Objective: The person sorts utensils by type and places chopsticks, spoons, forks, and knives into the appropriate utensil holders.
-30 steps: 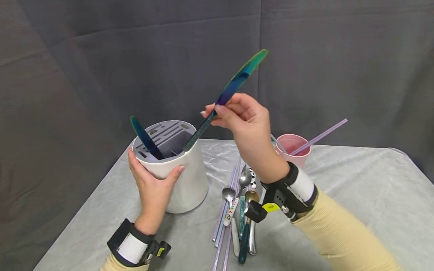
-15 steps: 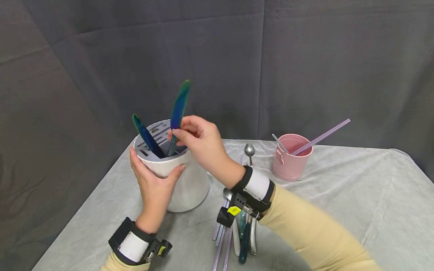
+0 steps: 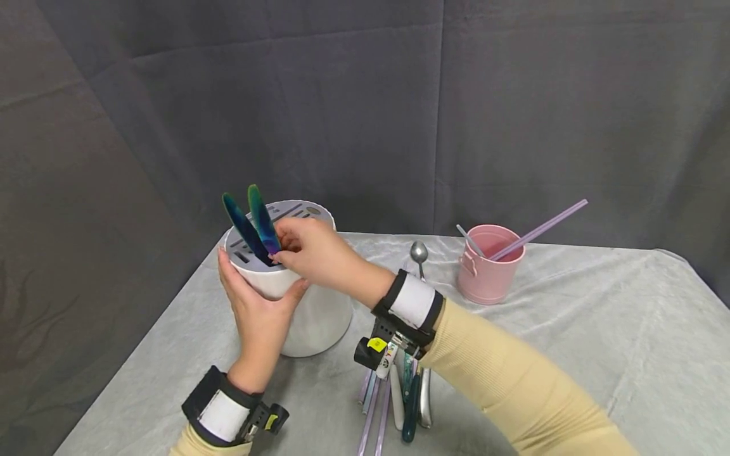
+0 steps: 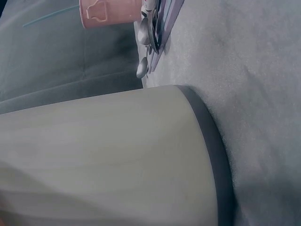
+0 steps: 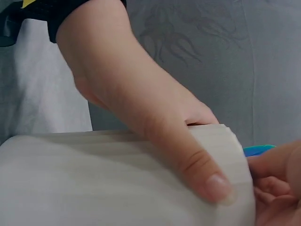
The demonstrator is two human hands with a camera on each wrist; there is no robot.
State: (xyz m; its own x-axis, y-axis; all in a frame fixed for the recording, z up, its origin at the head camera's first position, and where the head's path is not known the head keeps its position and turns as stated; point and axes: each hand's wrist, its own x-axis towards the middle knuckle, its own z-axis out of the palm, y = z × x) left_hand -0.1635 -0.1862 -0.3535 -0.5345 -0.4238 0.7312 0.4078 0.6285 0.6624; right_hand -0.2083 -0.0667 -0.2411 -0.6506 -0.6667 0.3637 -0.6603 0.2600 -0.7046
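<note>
A white cylindrical utensil holder [image 3: 319, 323] with a slotted grey top stands on the table, left of centre. My left hand [image 3: 255, 316] grips its near side just below the rim, thumb on the right and fingers on the left. Between thumb and fingers, my right hand [image 3: 313, 250] pinches a blue-green iridescent table knife [image 3: 262, 218] low on the blade. That knife points blade up, its handle hidden down in the holder's front opening. A second matching knife [image 3: 239, 218] leans left in the same opening. The right wrist view shows my left thumb [image 5: 197, 169] along the white wall.
Under my right forearm lies a pile with several purple chopsticks [image 3: 373, 411], a dark-handled utensil [image 3: 412, 408] and a spoon [image 3: 419, 253]. Farther right stands a pink bucket [image 3: 485, 278] with purple chopsticks [image 3: 538, 230] leaning out. A grey curtain hangs behind.
My right hand has carried the knife left and down, from above the holder's right rim into the front opening beside the other knife. My left hand stays on the holder.
</note>
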